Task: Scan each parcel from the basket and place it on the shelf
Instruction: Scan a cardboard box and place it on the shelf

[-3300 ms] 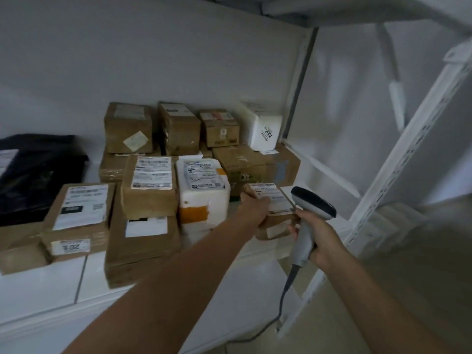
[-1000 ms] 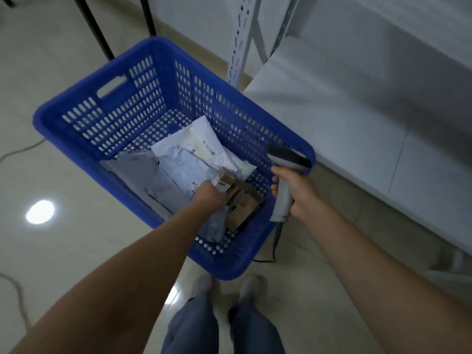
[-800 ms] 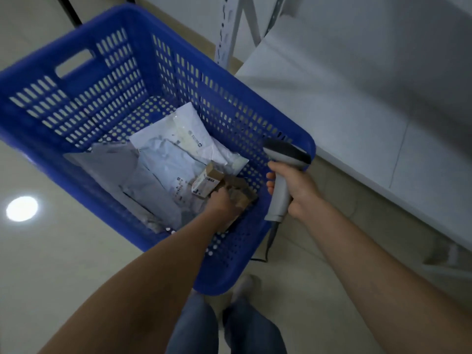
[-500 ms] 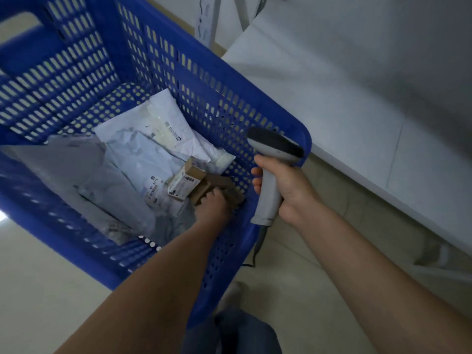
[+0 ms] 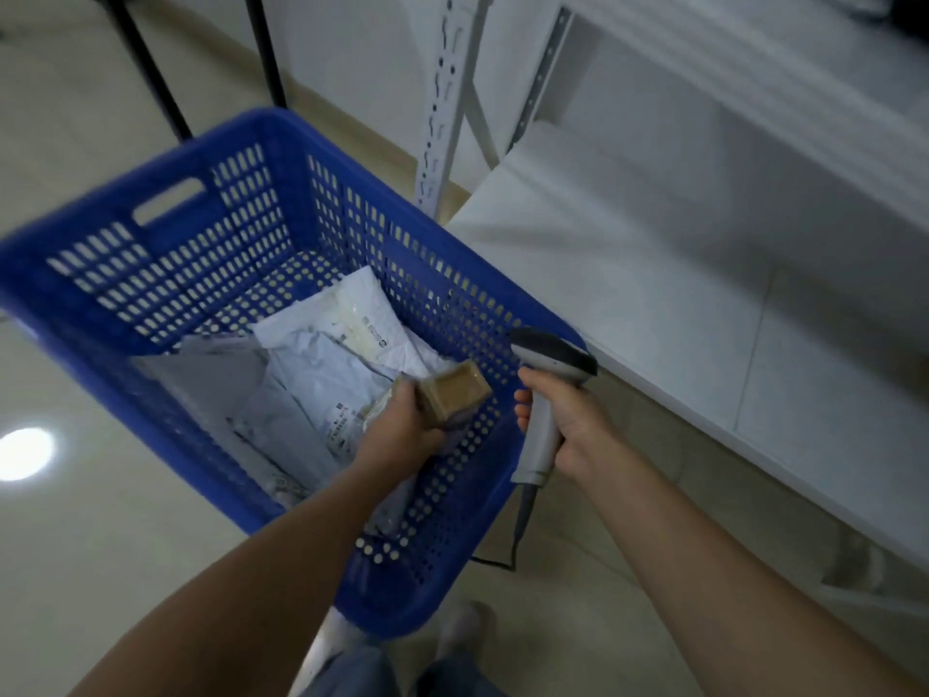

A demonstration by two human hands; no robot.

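Holding a small brown cardboard parcel [image 5: 455, 397] in my left grip [image 5: 402, 437], fingers and thumb curled round its near end, so clamped on it. Parcel is lifted above the other mail but inside the blue basket [image 5: 201, 264], close to the right wall, tilted, plain brown face up; cannot see a label on it from here. My right grip [image 5: 578, 427] is clamped round the handle of the grey scanner [image 5: 542, 420], which stands upright just outside the basket's right rim, dark head on top. Scanner and parcel are near but apart. The scanner cable [image 5: 520, 528] drops from the handle base and curls onto the floor [image 5: 100, 570].

Left in the basket: a white padded mailer [image 5: 352, 314] toward the far side, a crumpled pale mailer [image 5: 311, 389] with a barcode label partly under my left grip, and a grey poly bag [image 5: 211, 374] on the left.

The white shelf [image 5: 653, 274] runs along the right of the basket, bare where I can see it, with a slotted white upright [image 5: 442, 93] by the basket's far corner. Basket sits on the glossy floor, with a bright light reflection [image 5: 22, 452] to the left. My jeans [image 5: 352, 671] show at the bottom edge, blurred
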